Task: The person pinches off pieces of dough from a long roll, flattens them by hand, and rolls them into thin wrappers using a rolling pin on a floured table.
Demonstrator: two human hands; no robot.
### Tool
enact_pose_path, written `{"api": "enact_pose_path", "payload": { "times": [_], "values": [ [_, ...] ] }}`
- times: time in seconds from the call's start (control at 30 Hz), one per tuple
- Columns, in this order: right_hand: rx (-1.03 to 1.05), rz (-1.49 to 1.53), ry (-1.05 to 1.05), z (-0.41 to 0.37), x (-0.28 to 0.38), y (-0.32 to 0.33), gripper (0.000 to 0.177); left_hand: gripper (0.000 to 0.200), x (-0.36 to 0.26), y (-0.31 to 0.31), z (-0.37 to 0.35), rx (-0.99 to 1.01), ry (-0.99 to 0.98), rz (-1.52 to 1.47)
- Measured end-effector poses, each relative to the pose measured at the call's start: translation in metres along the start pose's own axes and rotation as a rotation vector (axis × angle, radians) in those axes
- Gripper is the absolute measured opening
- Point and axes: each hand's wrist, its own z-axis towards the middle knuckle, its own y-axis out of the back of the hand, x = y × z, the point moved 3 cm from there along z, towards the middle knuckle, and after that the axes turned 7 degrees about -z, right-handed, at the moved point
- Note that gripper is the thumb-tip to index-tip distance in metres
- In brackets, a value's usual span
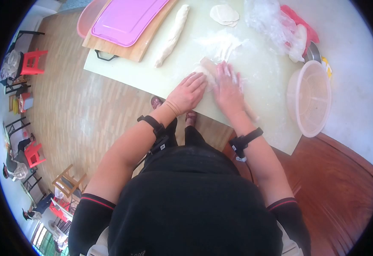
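Soft dough likely sticks and tears easily; your left hand and right hand lie flat, open, on the pin; press nearer its ends.

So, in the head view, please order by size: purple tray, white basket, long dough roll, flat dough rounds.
1. purple tray and white basket, too alike to rank
2. long dough roll
3. flat dough rounds

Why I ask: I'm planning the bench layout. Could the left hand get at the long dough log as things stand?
Probably yes. The left hand lies flat near the front edge of the mat; the dough log lies farther up, with only bare mat between them, so a forward stretch looks enough.
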Motion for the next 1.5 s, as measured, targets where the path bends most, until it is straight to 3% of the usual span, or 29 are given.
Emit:
{"api": "enact_pose_path", "payload": {
  "times": [0.07,0.17,0.27,0.4,0.47,0.57,0.67,0.8,0.9,1.1,1.17,1.33,1.5],
  "values": [
    [-0.092,-0.187,-0.019,0.010,-0.014,0.002,0.055,0.036,-0.002,0.001,-0.001,-0.007,0.005,-0.007],
    [0.035,-0.001,-0.089,0.009,-0.024,-0.005,0.052,0.036,-0.002,0.006,0.001,-0.044,0.016,-0.034],
    [-0.005,0.078,-0.089,0.004,-0.022,-0.002,0.051,0.039,-0.004,0.011,-0.003,-0.051,0.042,-0.068],
    [0.114,0.113,-0.101,-0.001,-0.009,0.004,0.053,0.046,-0.002,0.020,-0.027,0.095,0.080,0.055],
    [-0.080,-0.131,0.055,0.000,0.000,0.001,0.057,0.048,-0.002,0.018,-0.033,0.166,0.071,0.084],
    [-0.038,-0.111,-0.048,0.018,-0.012,0.001,0.060,0.050,-0.004,0.018,-0.034,0.225,0.089,0.102],
    [0.084,0.025,0.036,-0.003,0.005,-0.002,0.063,0.052,-0.003,0.018,-0.032,0.234,0.090,0.130],
    [0.073,-0.024,0.078,-0.007,0.011,0.000,0.065,0.052,-0.002,0.016,-0.034,0.210,0.099,0.120],
    [0.034,-0.093,-0.045,0.009,-0.006,-0.001,0.068,0.052,-0.004,0.016,-0.034,0.227,0.091,0.137],
    [0.084,0.079,0.113,-0.013,0.013,0.004,0.065,0.051,-0.002,0.013,-0.035,0.222,0.103,0.124],
    [0.025,-0.012,-0.049,0.008,-0.008,0.003,0.062,0.051,-0.002,0.015,-0.034,0.221,0.090,0.132],
    [-0.029,0.013,-0.009,0.000,-0.004,0.019,0.053,0.051,-0.010,0.027,-0.034,0.102,0.132,0.058],
    [-0.047,0.086,-0.026,0.001,-0.013,0.005,0.048,0.048,-0.011,0.018,-0.048,0.129,0.154,0.108]
  ]
}}
